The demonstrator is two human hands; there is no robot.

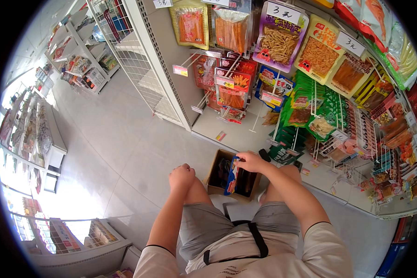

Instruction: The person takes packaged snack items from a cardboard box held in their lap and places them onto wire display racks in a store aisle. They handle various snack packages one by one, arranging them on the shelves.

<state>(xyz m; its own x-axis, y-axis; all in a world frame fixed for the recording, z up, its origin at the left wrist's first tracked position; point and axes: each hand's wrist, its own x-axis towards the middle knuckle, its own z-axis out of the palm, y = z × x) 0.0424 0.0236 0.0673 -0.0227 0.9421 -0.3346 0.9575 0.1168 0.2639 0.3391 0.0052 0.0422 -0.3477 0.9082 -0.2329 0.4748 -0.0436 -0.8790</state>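
My right hand (253, 162) grips the upper end of a blue snack packet (232, 180) with red and white print. The packet stands on edge over an open cardboard box (215, 191) on the floor between my knees. Inside the box, dark packets (224, 168) lie in shadow, too dim to make out. My left hand (181, 176) rests on my left knee with its fingers curled in and nothing visible in it. Right beyond the box, blue packets (272, 83) hang from a hook on the snack shelf.
The shelf's white base (208, 133) runs along the floor ahead and to the right. Wire hooks (253, 123) jut out, many bearing snack packets (319, 107) and price tags (180, 70). A white mesh end rack (149, 80) stands ahead left; other shelves (38, 135) line the left.
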